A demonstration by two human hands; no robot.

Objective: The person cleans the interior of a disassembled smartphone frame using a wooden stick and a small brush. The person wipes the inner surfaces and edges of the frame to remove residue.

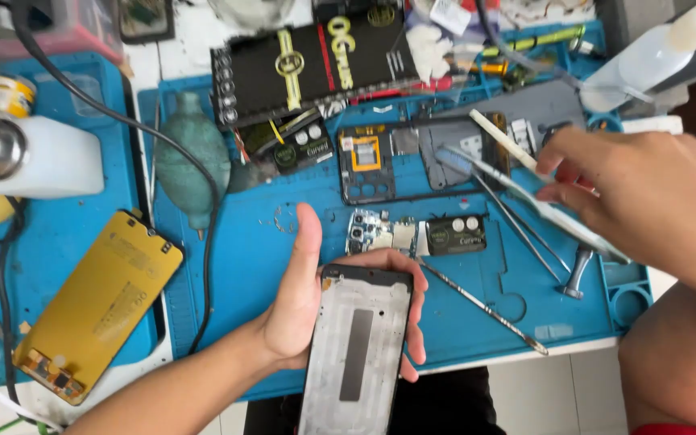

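**Phone frame in your left hand, flat tool in your right**

Head view: your left hand [304, 302] cradles a phone frame [358, 346] low in the middle of the picture, just above the near edge of the blue mat [243, 250] on the worktop. The fingers [416, 310] wrap around the frame's right edge and the thumb stands straight up along its left side, so the hand is clamped on it. The frame shows its silvery inner face with a dark strip down the centre.

Your right hand [646, 201] hovers over the right part of the mat, its fingers pinched together on a thin, pale flat tool [525, 193] that slants up and to the left.

Between the two hands lie a small circuit board [380, 234] and a dark block with two white dots [455, 235], side by side. Beyond them sits a dark phone housing [372, 163]. Long metal tweezers [485, 310] lie near the frame on its right. Far left, a yellow display panel [98, 302] rests on the worktop, well apart from your hands, and a green rubber blower [191, 161] lies on the mat's left part.
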